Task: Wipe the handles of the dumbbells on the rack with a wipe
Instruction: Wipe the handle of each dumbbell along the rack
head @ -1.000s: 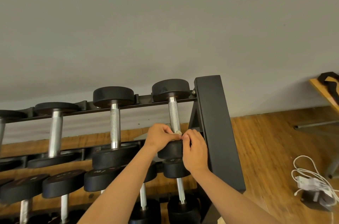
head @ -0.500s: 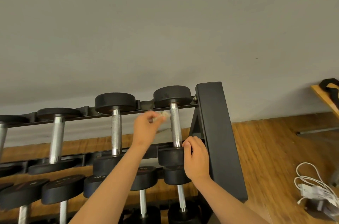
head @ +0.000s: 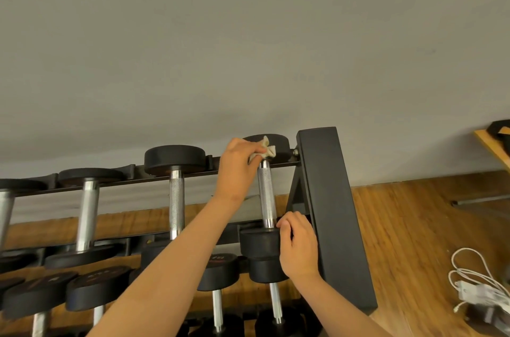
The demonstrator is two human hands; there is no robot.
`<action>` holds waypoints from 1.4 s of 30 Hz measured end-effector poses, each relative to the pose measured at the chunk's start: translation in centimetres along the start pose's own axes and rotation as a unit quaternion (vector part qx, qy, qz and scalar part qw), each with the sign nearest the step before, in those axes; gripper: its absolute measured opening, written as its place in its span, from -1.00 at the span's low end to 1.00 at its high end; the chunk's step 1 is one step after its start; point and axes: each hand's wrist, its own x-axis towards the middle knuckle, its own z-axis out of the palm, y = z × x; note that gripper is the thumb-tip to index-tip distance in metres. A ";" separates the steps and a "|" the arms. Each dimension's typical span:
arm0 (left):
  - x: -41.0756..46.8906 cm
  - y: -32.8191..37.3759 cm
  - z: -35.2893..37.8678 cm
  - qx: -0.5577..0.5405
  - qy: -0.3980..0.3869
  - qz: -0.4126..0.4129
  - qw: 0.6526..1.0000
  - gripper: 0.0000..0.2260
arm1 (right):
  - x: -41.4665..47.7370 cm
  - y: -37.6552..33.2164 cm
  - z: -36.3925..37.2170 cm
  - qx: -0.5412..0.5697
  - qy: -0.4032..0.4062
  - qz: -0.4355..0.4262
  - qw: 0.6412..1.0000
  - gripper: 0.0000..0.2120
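"Where is the wipe?"

"In the left hand (head: 237, 160); its fingertips pinch a crumpled pale wipe (head: 266, 151) up at the far end of the handle (head: 267, 196) of the rightmost dumbbell on the top tier, in front of the far head (head: 280, 140); whether the wipe touches the steel, I cannot tell from here."

"And the other hand?"

"The right hand (head: 299, 248) grips the near head (head: 258, 244) of that same dumbbell; its fingers curl over the head's right edge, with the fingertips close to the base of the handle; the hand sits just beside the rack's black upright (head: 328, 198)."

"What else is about?"

"The neighbouring dumbbell (head: 176, 198) lies to the left on the same tier, its knurled handle running front to back, with more beyond it; a lower tier of black dumbbells (head: 218, 270) shows beneath the forearms; off to the right, on the wooden floor (head: 414, 226), lies a tangle of white cable (head: 474, 289); a plain grey wall (head: 248, 33) stands behind it all."
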 end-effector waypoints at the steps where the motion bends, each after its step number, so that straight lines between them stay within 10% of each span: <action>1: 0.4 -0.1 -0.1 0.000 -0.002 0.008 1.000 -0.85 | 0.0 0.0 0.0 -0.001 -0.001 0.001 1.000 -0.67; 23: 1.1 -0.5 -0.3 0.047 0.029 0.043 0.998 -0.89 | 0.1 -0.4 -0.1 0.009 -0.009 0.013 1.000 -0.67; 42: -0.6 -2.5 0.2 -0.099 0.103 -0.099 0.985 -0.86 | 0.0 0.0 0.0 0.009 0.002 0.002 1.000 -0.67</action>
